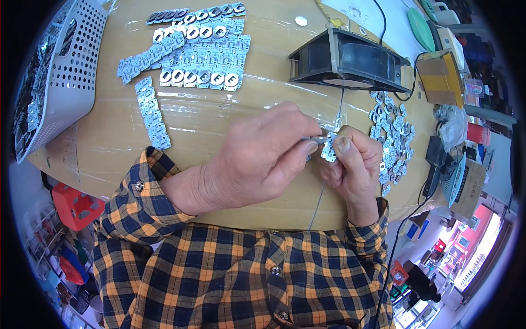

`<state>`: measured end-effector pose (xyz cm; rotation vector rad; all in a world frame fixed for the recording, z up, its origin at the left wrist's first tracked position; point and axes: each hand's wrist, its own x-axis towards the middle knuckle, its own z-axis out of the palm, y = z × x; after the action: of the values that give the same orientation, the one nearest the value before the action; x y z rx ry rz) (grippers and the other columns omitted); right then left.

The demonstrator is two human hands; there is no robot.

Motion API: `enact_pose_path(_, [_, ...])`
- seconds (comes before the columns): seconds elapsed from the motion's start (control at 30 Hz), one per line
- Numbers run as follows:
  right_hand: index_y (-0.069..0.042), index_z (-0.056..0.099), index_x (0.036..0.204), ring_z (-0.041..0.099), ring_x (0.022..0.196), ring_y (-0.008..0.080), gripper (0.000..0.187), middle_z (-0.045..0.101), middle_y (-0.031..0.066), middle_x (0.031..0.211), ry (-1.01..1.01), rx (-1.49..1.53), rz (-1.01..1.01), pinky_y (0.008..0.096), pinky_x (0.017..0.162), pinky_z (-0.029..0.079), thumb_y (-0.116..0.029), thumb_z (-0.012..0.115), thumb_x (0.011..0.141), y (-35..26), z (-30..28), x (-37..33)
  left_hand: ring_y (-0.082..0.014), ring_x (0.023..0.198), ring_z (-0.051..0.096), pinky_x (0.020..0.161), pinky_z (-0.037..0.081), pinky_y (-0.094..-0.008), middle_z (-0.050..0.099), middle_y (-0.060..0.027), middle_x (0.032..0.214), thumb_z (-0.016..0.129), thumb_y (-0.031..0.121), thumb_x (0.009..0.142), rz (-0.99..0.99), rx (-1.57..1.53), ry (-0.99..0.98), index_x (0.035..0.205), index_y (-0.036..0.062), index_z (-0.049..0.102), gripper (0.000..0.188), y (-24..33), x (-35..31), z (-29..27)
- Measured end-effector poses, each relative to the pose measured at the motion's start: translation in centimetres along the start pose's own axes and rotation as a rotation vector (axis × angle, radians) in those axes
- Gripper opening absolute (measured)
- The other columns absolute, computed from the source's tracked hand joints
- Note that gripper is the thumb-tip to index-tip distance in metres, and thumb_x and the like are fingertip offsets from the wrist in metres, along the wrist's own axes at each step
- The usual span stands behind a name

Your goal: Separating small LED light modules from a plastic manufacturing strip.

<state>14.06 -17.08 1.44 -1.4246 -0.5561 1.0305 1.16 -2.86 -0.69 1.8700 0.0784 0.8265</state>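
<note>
I had both hands pinched shut over the worktop (pixel 230 131), my left hand (pixel 257 162) and right hand (pixel 350 170) gripping the edges of a small metal stamping (pixel 330 147), which looked light, stiff and sharp-cornered.

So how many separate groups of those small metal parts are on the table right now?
3: sorted rows at the far left, a loose pile at the right by the fan, a few in the right hand. The basket may hide more.

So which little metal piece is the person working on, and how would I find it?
Start at the big black fan at the back of the table and come straight down to the two hands. The metal piece is pinched between the left hand and right hand, lifted up, unlike the loose pile beside it.
</note>
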Motion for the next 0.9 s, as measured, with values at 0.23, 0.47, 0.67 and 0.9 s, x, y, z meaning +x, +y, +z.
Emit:
enact_pose_path(0.23, [-0.002,0.053,0.071,0.037,0.041,0.0039,0.030,0.045,-0.0021,0.051,0.021,-0.116,-0.055,0.0214,0.039,0.028,-0.014,0.049,0.099,0.5,-0.3,0.4,-0.0219,0.063,0.058,0.053,0.044,-0.0296,0.060,-0.0131,0.079,0.064,-0.009,0.076,0.024,0.012,-0.063,0.096,-0.0037,0.060,0.020,-0.3,-0.2,-0.3])
enact_pose_path(0.47, [0.000,0.058,0.070,0.043,0.047,0.0086,0.029,0.049,0.0011,0.054,-0.192,-0.513,-0.284,0.0272,0.045,0.033,-0.013,0.057,0.096,-0.1,-1.1,0.8,-0.0172,0.066,0.060,0.056,0.045,-0.0272,0.061,-0.0096,0.080,0.062,-0.005,0.083,-0.166,-0.064,0.041,0.096,-0.0022,0.061,0.013,-0.1,-0.2,-0.5])
enact_pose_path(0.67, [0.001,0.059,0.072,0.047,0.048,0.0108,0.029,0.052,0.0039,0.059,-0.051,-0.573,-0.342,0.0253,0.046,0.034,-0.015,0.055,0.095,0.0,-1.4,0.6,-0.0078,0.068,0.059,0.057,0.047,-0.0208,0.064,-0.0045,0.083,0.061,0.002,0.090,-0.374,-0.204,-0.180,0.098,-0.0026,0.062,0.009,0.3,0.1,-1.1])
enact_pose_path(0.9, [0.001,0.058,0.072,0.046,0.047,0.0069,0.035,0.055,0.0035,0.061,-0.107,-0.526,-0.397,0.0223,0.045,0.032,-0.021,0.052,0.098,0.2,-1.3,0.8,-0.0031,0.064,0.058,0.054,0.046,-0.0163,0.065,-0.0023,0.084,0.061,0.007,0.093,-0.573,-0.466,-0.172,0.100,-0.0022,0.064,0.012,0.4,0.0,-1.0])
